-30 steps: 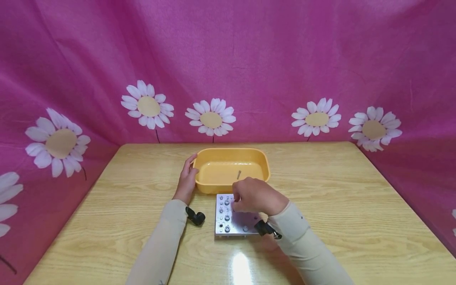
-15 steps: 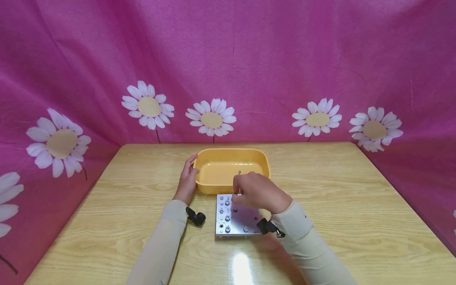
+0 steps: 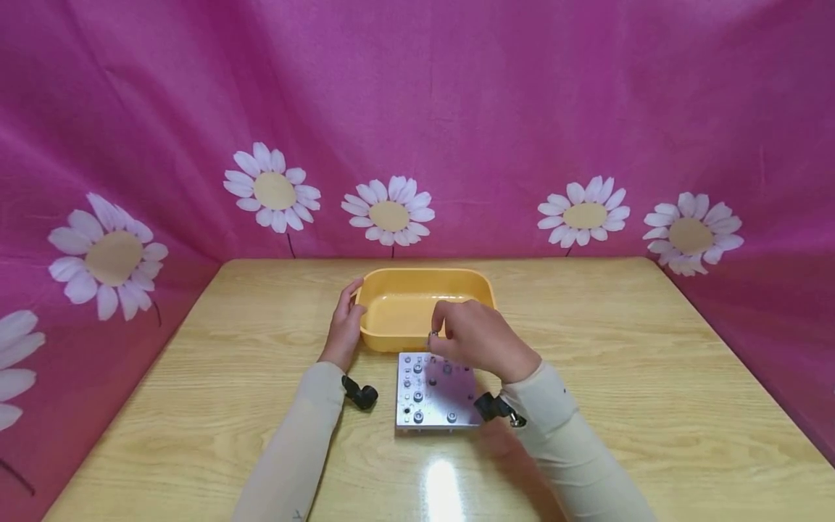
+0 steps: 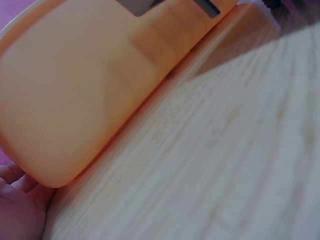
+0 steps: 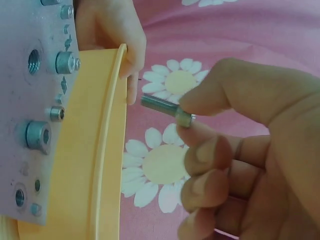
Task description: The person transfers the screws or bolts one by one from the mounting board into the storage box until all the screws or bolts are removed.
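Note:
My right hand [image 3: 479, 337] pinches a small socket head screw [image 5: 162, 106] between thumb and index finger, with its shank pointing away from the fingertips. In the head view this hand hovers over the far edge of a metal plate [image 3: 450, 395] and overlaps the near rim of a yellow basin. Screws and threaded holes dot the plate; a large cap screw [image 5: 39, 136] stands proud of its face in the right wrist view. My left hand [image 3: 342, 330] grips the left end of the yellow basin [image 3: 385, 343], with its thumb at the rim.
The basin stands just beyond the plate on a wooden table [image 3: 620, 384]. A pink cloth [image 3: 483, 123] with white daisies hangs behind the table and along both sides. Each wrist carries a small black camera mount [image 3: 361, 394].
My right hand has lifted from the plate and moved away toward the basin, with the screw in its fingertips. It now covers the spot where a screw showed in the basin. My left hand stays put.

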The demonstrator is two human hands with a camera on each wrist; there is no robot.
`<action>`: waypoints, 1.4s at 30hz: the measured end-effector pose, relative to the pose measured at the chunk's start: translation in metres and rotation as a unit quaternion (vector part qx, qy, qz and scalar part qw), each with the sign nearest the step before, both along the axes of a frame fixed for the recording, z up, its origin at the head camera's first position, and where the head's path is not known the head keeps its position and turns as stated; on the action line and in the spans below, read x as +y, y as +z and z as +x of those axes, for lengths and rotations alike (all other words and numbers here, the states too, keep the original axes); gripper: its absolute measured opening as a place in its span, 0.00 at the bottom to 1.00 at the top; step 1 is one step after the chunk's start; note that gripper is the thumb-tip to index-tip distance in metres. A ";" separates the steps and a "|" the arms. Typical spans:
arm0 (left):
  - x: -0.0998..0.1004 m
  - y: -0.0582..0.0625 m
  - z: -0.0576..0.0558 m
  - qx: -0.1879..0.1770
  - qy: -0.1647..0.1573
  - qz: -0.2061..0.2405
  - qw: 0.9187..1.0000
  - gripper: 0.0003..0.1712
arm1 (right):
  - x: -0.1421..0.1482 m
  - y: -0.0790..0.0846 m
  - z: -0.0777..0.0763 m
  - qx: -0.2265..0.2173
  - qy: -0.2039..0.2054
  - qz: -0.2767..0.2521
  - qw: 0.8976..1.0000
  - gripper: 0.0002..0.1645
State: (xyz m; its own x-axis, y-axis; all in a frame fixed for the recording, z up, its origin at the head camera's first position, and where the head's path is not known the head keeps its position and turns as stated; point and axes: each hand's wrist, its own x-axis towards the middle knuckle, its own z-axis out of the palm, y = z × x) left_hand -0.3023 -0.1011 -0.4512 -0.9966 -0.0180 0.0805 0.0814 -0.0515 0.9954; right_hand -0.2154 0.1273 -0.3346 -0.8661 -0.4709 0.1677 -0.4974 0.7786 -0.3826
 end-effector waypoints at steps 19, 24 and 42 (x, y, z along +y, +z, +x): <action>0.001 0.020 0.012 -0.009 -0.016 0.022 1.000 0.33 | 0.002 -0.011 -0.039 0.042 -0.068 -0.057 0.995 0.07; -0.001 0.005 0.000 -0.006 -0.010 0.023 1.000 0.33 | 0.001 -0.013 -0.057 0.036 -0.068 -0.028 0.997 0.09; -0.002 0.000 -0.003 0.001 0.001 0.024 1.000 0.33 | -0.004 -0.019 -0.089 -0.032 -0.083 0.053 0.995 0.08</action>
State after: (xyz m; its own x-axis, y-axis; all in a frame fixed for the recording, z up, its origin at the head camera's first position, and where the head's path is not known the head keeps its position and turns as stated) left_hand -0.3057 -0.1030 -0.4514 -0.9964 -0.0237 0.0809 0.0829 -0.0990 0.9916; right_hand -0.3044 0.1229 -0.3535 -0.9410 -0.3321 0.0658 -0.3351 0.8860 -0.3204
